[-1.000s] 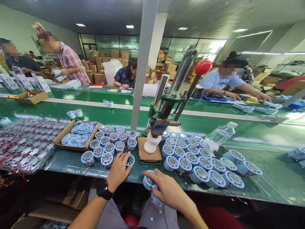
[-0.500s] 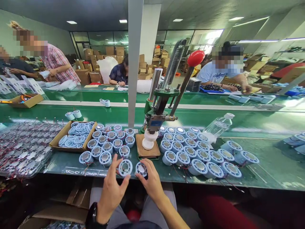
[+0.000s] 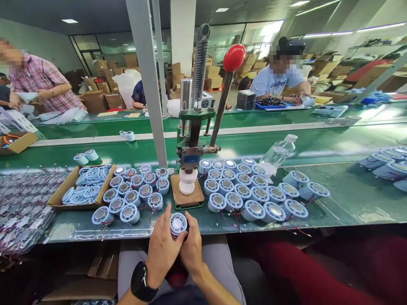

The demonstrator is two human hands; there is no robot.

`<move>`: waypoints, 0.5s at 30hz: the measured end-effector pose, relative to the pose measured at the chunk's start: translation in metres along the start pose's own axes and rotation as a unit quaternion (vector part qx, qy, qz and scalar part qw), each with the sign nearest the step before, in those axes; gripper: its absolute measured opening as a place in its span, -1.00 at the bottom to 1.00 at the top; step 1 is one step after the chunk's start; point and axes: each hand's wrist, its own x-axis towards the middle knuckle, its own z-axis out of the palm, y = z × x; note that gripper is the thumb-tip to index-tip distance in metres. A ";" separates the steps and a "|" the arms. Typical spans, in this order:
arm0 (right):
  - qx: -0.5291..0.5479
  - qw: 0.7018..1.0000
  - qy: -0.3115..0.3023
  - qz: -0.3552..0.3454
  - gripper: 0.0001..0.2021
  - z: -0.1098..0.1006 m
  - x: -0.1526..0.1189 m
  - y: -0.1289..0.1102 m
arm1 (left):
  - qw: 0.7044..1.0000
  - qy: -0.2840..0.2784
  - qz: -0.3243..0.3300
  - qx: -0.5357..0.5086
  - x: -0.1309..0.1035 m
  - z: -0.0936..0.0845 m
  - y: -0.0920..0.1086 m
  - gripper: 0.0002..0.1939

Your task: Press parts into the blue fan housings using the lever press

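My left hand (image 3: 163, 241), with a black watch on its wrist, and my right hand (image 3: 192, 245) together hold one round light-blue housing (image 3: 178, 223) with a silver disc in its top. Both sets of fingers wrap round its sides, at the bench's front edge. Just beyond stands a green hand press (image 3: 190, 156) with a red knob (image 3: 234, 57). Its white pressing head is over a brown pad (image 3: 176, 195). Similar blue housings stand in groups left (image 3: 129, 213) and right (image 3: 254, 209) of the press.
A cardboard tray of blue rings (image 3: 54, 203) and a mass of metal parts (image 3: 22, 212) lie to the left. A plastic bottle (image 3: 280, 150) stands at the back right. People work across the bench beside a grey post (image 3: 149, 80).
The blue ring at my left hand and the part in my right hand have come together into one piece between both hands. The view has shifted to the right.
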 end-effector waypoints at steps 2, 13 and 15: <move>-0.006 1.000 0.000 -0.001 -0.45 0.002 0.000 0.000 | 1.000 0.015 -0.016 -0.012 -0.004 0.001 -0.002 -0.15; -0.034 0.999 -0.011 -0.013 -0.32 0.005 0.004 0.002 | 0.999 0.014 -0.045 -0.011 0.003 0.000 0.000 -0.22; -0.035 0.999 -0.013 -0.012 -0.33 0.005 0.004 0.003 | 0.999 0.005 -0.043 -0.008 0.005 -0.002 0.002 -0.22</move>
